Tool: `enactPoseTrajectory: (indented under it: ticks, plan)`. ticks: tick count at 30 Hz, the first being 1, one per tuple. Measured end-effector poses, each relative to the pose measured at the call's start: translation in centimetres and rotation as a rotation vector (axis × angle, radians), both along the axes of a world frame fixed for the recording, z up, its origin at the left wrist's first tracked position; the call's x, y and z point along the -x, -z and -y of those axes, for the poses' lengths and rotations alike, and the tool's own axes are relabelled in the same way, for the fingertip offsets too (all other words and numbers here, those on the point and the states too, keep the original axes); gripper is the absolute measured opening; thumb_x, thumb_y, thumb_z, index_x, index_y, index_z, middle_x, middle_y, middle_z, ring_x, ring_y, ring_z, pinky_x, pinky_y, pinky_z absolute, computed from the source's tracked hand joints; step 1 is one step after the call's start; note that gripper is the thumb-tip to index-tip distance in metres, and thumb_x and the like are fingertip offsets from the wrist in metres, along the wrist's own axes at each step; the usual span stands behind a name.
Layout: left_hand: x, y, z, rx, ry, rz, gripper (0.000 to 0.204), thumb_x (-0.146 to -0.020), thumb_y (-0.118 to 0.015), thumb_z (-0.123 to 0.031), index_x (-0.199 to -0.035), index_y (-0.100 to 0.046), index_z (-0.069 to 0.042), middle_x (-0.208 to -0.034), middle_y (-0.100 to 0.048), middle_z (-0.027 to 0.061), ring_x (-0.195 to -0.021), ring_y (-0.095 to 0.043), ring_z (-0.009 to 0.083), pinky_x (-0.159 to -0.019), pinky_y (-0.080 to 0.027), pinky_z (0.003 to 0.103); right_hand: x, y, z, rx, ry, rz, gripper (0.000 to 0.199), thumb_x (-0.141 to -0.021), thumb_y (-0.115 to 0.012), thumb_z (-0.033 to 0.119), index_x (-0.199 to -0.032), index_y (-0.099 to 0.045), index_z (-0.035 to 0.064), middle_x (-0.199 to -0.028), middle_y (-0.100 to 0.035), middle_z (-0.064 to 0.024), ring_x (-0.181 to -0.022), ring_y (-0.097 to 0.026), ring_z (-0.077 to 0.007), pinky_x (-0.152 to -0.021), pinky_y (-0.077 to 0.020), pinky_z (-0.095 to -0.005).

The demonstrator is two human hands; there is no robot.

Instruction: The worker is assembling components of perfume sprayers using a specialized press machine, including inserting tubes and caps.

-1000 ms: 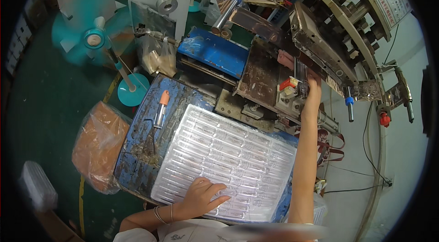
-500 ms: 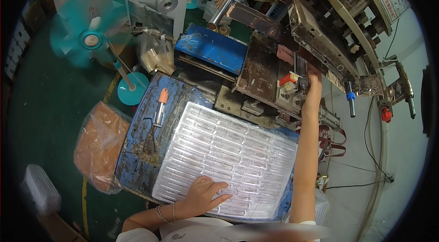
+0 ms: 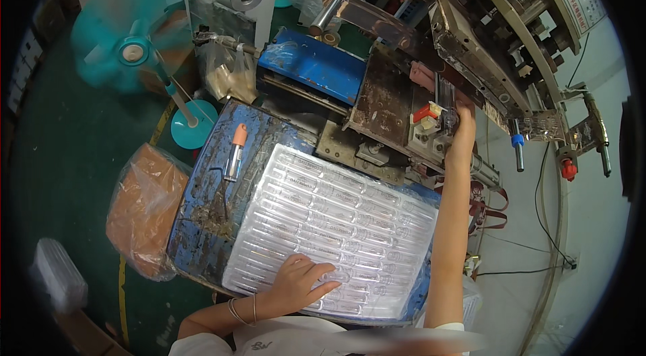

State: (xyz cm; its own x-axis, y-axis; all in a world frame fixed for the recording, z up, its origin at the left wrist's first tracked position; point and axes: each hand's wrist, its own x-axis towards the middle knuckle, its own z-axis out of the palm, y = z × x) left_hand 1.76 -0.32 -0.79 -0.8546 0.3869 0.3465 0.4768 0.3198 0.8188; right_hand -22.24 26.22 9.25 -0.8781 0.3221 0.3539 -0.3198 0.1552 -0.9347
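Clear tubes in a tray, one in the left hand

Clear tube (image 3: 336,275): one, slim, see-through, glossy; lay at the tray's lower middle, pinched between thumb and fingers of the left hand (image 3: 298,285). 
Tubes (image 3: 346,231): many, clear, several with small dark lettering, packed side by side in slanting columns. 
Tray (image 3: 267,179): pale, shallow; rested askew on a worn blue table (image 3: 195,238). 
Right hand (image 3: 463,128): reached to the machine's metal holder (image 3: 424,137); its fingers were partly hidden, so whether they gripped or merely touched could not be told.

Edges and room: the tray's upper edge lay just beside the machine's base (image 3: 343,149); its right edge ran near the right forearm (image 3: 449,241). A thick metal plate (image 3: 464,53) stood near the right hand. Left of the tray, a strip of table carried an orange-capped tube (image 3: 235,154) and a black hex key (image 3: 225,194). Past the table's left edge lay a wrapped orange parcel (image 3: 148,215); green floor (image 3: 74,174) stretched toward a fan (image 3: 133,53).
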Motion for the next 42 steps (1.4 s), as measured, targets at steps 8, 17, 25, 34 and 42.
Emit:
enactPoseTrajectory:
  ticks: [8, 17, 25, 34, 42]
  plan:
    - [-0.5, -1.0, 1.2, -0.002, -0.014, -0.015, 0.027, -0.071, -0.068, -0.022, -0.089, -0.059, -0.003, -0.067, -0.056, 0.0061, -0.063, -0.053, 0.0213, -0.067, -0.040, 0.032, -2.9, -0.8, 1.2, -0.059, 0.157, 0.044, 0.045, -0.085, -0.048, 0.032, -0.117, -0.044, 0.0002, -0.116, -0.045, -0.0087, -0.106, -0.043, -0.0179, -0.093, -0.0286, -0.0278]
    - [-2.7, -2.2, 2.3, 0.005, 0.066, 0.052, 0.026, -0.069, -0.068, -0.012, -0.091, -0.058, -0.002, -0.076, -0.059, 0.0097, -0.068, -0.054, 0.0258, -0.070, -0.040, 0.034, -20.1, 2.0, -4.9, -0.392, 0.294, 0.124, 0.029, -0.086, -0.050, 0.015, -0.112, -0.050, 0.0017, -0.117, -0.048, -0.0069, -0.106, -0.044, -0.0140, -0.090, -0.0325, -0.0252]
    - [-8.0, -2.9, 1.1, 0.042, 0.112, 0.047, 0.026, -0.071, -0.067, -0.011, -0.093, -0.057, -0.002, -0.081, -0.059, 0.0124, -0.074, -0.054, 0.0283, -0.070, -0.041, 0.035, -29.7, 4.8, -1.6, -0.021, 0.240, 0.211, 0.021, -0.085, -0.051, 0.014, -0.102, -0.054, 0.0012, -0.102, -0.054, -0.0015, -0.093, -0.050, -0.0096, -0.083, -0.0372, -0.0235]
    - [-10.9, -2.6, 0.6, 0.089, 0.196, 0.135, 0.020, -0.076, -0.061, -0.013, -0.091, -0.057, -0.002, -0.080, -0.057, 0.0122, -0.074, -0.052, 0.0282, -0.069, -0.041, 0.035, -32.8, 7.1, 0.9, -0.045, 0.158, 0.264, 0.020, -0.081, -0.057, 0.013, -0.097, -0.057, 0.0012, -0.086, -0.061, -0.0059, -0.076, -0.056, -0.0108, -0.069, -0.0435, -0.0231]
    - [-10.6, -2.4, -0.3, 0.146, 0.230, 0.106, 0.023, -0.078, -0.061, -0.016, -0.096, -0.056, -0.002, -0.086, -0.059, 0.0131, -0.080, -0.054, 0.0286, -0.073, -0.041, 0.035, -31.9, 9.4, 1.5, 0.085, 0.140, 0.310, 0.017, -0.081, -0.058, 0.013, -0.093, -0.058, 0.0003, -0.082, -0.061, -0.0046, -0.074, -0.056, -0.0103, -0.066, -0.0443, -0.0238]
